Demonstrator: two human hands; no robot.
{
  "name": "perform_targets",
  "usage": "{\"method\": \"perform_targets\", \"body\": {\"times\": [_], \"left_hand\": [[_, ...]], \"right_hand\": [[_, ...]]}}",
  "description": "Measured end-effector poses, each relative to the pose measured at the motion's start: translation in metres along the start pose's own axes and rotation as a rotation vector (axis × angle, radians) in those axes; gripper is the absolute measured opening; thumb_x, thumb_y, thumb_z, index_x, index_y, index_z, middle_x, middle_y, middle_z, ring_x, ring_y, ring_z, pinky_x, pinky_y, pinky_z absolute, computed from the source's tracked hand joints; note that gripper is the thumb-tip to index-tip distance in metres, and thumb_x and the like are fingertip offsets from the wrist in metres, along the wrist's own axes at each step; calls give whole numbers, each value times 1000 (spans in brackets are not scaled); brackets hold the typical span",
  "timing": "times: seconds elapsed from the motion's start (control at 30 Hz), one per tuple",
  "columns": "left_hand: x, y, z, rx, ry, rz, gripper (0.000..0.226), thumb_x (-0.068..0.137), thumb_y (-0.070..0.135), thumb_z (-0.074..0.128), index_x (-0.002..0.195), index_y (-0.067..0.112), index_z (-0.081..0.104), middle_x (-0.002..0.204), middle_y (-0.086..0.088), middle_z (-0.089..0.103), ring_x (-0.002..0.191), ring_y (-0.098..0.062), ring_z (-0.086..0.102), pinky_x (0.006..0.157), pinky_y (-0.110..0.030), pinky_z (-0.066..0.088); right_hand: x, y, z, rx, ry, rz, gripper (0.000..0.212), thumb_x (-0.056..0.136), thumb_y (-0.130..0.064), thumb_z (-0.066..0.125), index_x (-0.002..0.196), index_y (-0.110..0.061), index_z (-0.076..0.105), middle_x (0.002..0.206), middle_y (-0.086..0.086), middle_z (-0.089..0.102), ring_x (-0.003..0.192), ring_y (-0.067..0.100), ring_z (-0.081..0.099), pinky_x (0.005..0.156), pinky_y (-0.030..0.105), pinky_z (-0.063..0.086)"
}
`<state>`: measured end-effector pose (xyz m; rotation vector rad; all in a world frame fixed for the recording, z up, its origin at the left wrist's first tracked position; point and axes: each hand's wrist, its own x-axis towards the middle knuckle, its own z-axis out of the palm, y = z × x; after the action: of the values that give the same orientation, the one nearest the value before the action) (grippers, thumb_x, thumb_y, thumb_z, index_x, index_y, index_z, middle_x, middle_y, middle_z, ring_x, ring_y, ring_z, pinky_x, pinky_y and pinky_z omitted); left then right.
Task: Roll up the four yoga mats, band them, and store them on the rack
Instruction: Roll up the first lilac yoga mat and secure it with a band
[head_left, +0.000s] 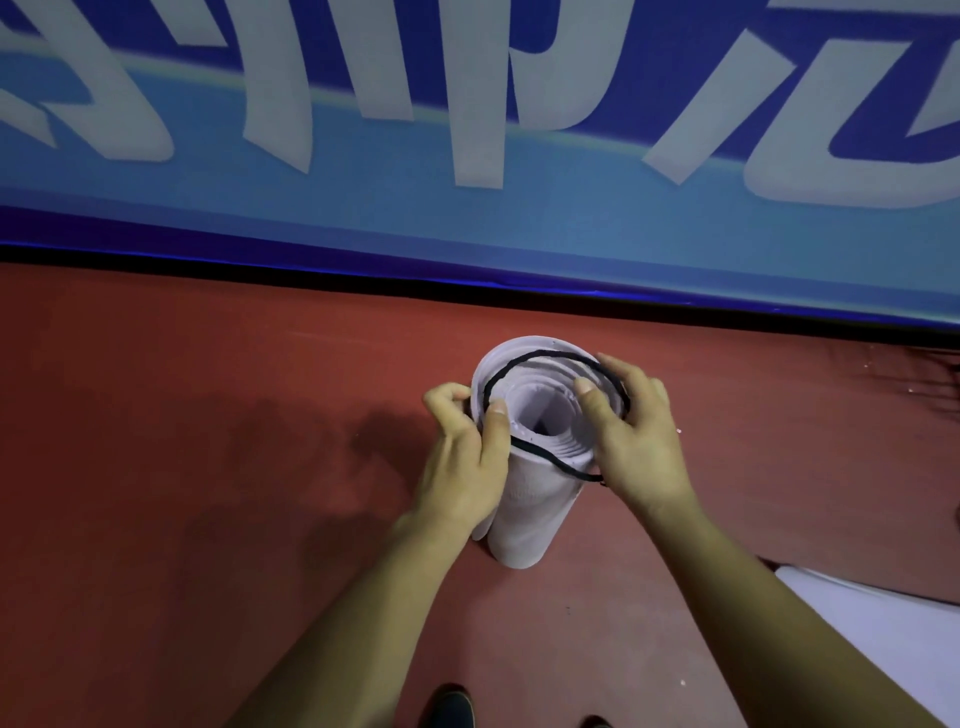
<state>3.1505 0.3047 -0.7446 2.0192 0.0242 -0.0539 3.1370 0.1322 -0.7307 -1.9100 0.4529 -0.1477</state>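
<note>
One rolled yoga mat (530, 509), pale lilac, stands upright on its end on the red floor (208, 415), its spiral top facing the camera. A black elastic band (537, 354) is stretched in a loop across that top rim. The left hand (462, 457) grips it at the roll's left edge, thumb hooked inside the loop. The right hand (634, 431) pinches it on the right, thumb pressed on the coils.

Just behind the roll, a dark strip marks the bottom edge of a blue banner (467, 218). Bare floor spreads wide to the left. A flat pale mat (893, 634) has its corner at lower right, beneath the right forearm.

The banner's large white characters are cropped and blurred, so unreadable.
</note>
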Motion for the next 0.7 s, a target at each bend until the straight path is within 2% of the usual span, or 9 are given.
{"method": "perform_targets", "body": {"times": [0.07, 0.13, 0.2, 0.3, 0.37, 0.43, 0.5, 0.7], "left_hand": [[-2, -1, 0, -9, -3, 15, 23, 102, 31, 49, 106, 29, 27, 87, 12, 62, 79, -10, 58, 71, -33, 44], [-3, 2, 2, -2, 44, 35, 23, 98, 31, 54, 110, 23, 36, 101, 7, 61, 89, -4, 56, 76, -20, 43], [-2, 5, 5, 36, 168, 73, 24, 94, 22, 64, 109, 15, 47, 113, 2, 54, 95, 5, 50, 79, -4, 35], [1, 15, 7, 78, 274, 36, 16, 91, 18, 67, 103, 15, 56, 97, 4, 60, 80, -8, 54, 69, -5, 35], [0, 18, 5, 92, 308, 38, 8, 92, 15, 64, 99, 15, 59, 86, 5, 64, 71, -11, 55, 64, -6, 36], [-1, 20, 2, 123, 326, 52, 1, 94, 12, 59, 95, 13, 58, 79, 1, 66, 68, -14, 53, 60, -16, 33], [-1, 22, 0, 128, 358, 19, 6, 98, 15, 55, 92, 13, 54, 75, -2, 66, 67, -19, 51, 61, -23, 29], [2, 23, -6, 122, 398, -136, 16, 97, 30, 58, 83, 24, 51, 68, 14, 58, 68, -17, 54, 59, -24, 29]], "right_hand": [[6, 0, -8, -74, -19, -49, 33, 95, -37, 69, 127, -32, 66, 115, -8, 55, 105, -15, 53, 88, -1, 37], [12, -1, -13, -2, -30, -35, 25, 95, -37, 70, 119, -30, 70, 113, -7, 63, 104, -3, 62, 95, 17, 48], [13, -3, -12, 139, -35, 6, 13, 98, -32, 68, 109, -28, 72, 107, -5, 73, 101, 9, 69, 94, 36, 55], [14, -3, -6, 183, 16, 0, 6, 98, -30, 68, 98, -28, 74, 99, -5, 76, 97, 15, 71, 90, 43, 57], [15, -3, -3, 158, 51, 6, 15, 93, -42, 67, 89, -29, 72, 93, -4, 74, 93, 19, 70, 88, 47, 56], [15, -3, -2, 127, 71, 3, 26, 88, -51, 65, 81, -26, 66, 83, -3, 71, 83, 20, 67, 81, 49, 56], [14, -2, -1, 120, 78, -2, 28, 87, -49, 67, 77, -24, 61, 77, -3, 68, 75, 17, 62, 76, 47, 55], [19, 0, 2, 98, 28, 14, 28, 91, -44, 68, 75, -24, 57, 61, -15, 56, 59, 4, 48, 63, 31, 44]]}}
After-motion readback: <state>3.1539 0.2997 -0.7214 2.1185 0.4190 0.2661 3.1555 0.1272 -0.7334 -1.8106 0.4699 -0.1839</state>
